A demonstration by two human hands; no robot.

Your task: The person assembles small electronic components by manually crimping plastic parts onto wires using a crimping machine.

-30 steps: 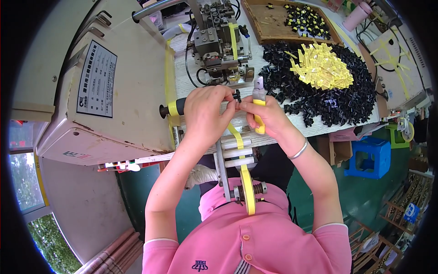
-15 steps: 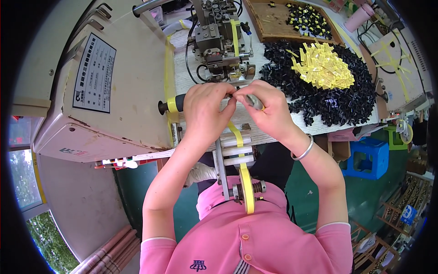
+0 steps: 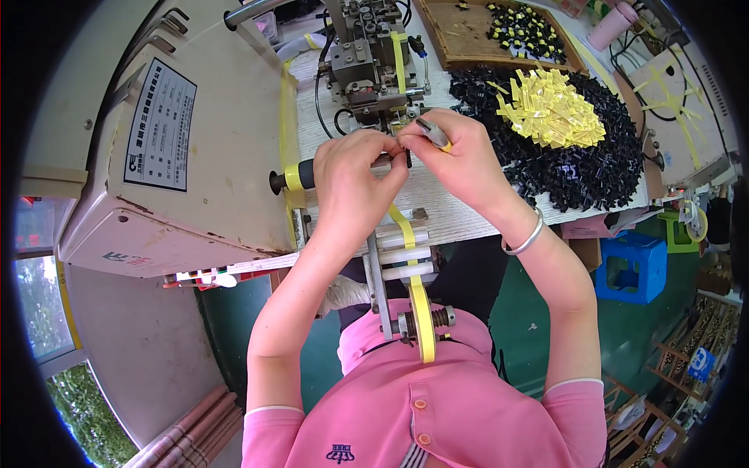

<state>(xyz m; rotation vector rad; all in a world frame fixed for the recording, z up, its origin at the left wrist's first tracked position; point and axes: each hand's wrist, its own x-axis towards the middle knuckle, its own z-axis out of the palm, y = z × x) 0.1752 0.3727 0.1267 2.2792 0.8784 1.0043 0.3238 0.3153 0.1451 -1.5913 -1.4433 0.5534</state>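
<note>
My left hand (image 3: pixel 353 178) is closed at the fingertips in front of the metal machine (image 3: pixel 365 66). A small black piece (image 3: pixel 408 159) shows at its thumb and finger; how it is gripped is partly hidden. My right hand (image 3: pixel 462 156) is closed round a slim grey tool with a dark end and a yellow part (image 3: pixel 435 136); its kind cannot be made out. The fingertips of both hands nearly meet. Below them a yellow tape (image 3: pixel 406 226) runs over white rollers (image 3: pixel 407 256) from a tape reel (image 3: pixel 422 324) at my waist.
On the right lie a heap of black pieces (image 3: pixel 573 179) and a pile of yellow strips (image 3: pixel 550 109). Behind stands a wooden tray (image 3: pixel 468 35) with black and yellow parts. A large beige machine housing (image 3: pixel 226 156) fills the left. A blue stool (image 3: pixel 630 265) is on the floor.
My right hand has turned slightly, and the grey tool now slants with its dark end up and left. The small black piece shows more clearly at my left fingertips.
</note>
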